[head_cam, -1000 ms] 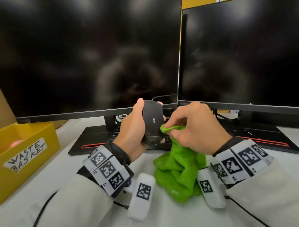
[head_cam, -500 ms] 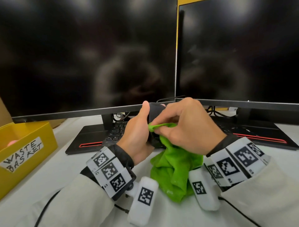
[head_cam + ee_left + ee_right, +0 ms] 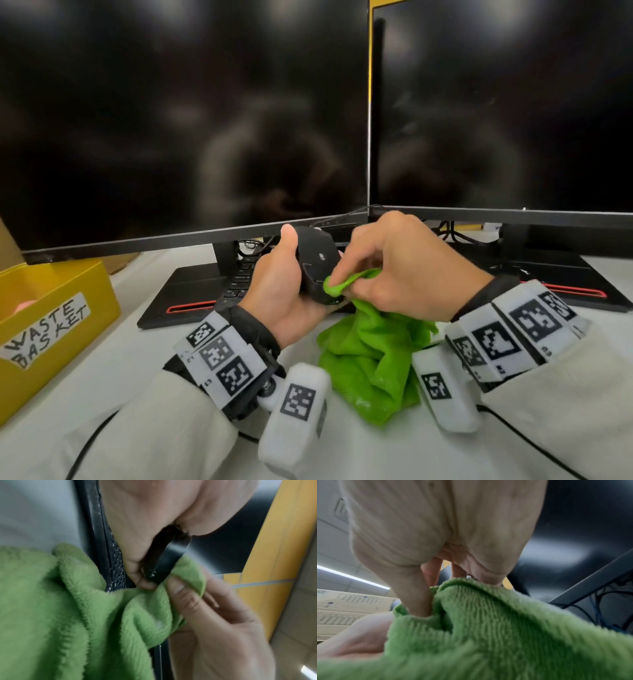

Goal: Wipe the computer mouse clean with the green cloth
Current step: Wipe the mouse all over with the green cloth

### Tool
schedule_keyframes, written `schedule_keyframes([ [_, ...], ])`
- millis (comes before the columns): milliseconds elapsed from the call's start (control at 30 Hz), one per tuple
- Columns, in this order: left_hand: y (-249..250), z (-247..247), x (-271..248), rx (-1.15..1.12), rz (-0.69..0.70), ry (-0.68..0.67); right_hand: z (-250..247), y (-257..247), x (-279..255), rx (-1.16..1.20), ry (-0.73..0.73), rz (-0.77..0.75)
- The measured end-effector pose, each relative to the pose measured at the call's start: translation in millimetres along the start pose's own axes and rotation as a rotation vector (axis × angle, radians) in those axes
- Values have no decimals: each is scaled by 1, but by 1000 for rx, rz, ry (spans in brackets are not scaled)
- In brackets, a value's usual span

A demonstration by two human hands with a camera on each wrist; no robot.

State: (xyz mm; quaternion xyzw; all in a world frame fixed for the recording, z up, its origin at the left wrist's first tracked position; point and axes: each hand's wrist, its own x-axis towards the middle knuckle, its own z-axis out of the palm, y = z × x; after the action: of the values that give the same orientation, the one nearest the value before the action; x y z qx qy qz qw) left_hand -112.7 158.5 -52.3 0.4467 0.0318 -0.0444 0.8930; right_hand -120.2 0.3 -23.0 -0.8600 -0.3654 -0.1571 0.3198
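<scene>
- Centrally, a black plastic computer mouse [image 3: 317,265] was held raised above the white tabletop [image 3: 144,346], just in front of the two dark monitors [image 3: 185,113].
- It was gripped by the left hand [image 3: 282,291], with the thumb laid along its left side and the fingers curled round the far side.
- A fluffy green microfibre cloth [image 3: 373,356] was pinched at one fold by the right hand [image 3: 402,267], between thumb and forefinger.
- That pinched fold was pressed against the near lower edge of the mouse; in the left wrist view the cloth [image 3: 68,615] was seen wrapped against the mouse's black rim [image 3: 169,561].
- The remainder of the cloth was left hanging down to the tabletop between the two wrists.
- A yellow box labelled "WASTE BASKET" [image 3: 51,318] was stood at the left edge, well apart from the hands.
- A black keyboard [image 3: 239,277] was partly hidden behind the left hand.
</scene>
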Motion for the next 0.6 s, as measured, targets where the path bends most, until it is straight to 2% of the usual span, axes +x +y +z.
schedule_keyframes([
  [133, 3, 1, -1, -102, 3, 32, -10, 14, 1, 99, 199, 53],
  [200, 3, 4, -4, -92, 9, 11, -8, 9, 2, 120, 233, 21],
  [333, 0, 5, -6, -13, 28, 23, 9, -6, 1, 27, 134, -96],
  [433, 3, 4, -9, -3, 13, 65, 10, 1, 1, -34, 61, -51],
  [533, 7, 4, -9, -61, -4, 82, 3, 8, -1, -40, 100, 5],
  [600, 6, 5, -9, -58, -16, 62, 4, 4, -1, -22, 115, -12],
])
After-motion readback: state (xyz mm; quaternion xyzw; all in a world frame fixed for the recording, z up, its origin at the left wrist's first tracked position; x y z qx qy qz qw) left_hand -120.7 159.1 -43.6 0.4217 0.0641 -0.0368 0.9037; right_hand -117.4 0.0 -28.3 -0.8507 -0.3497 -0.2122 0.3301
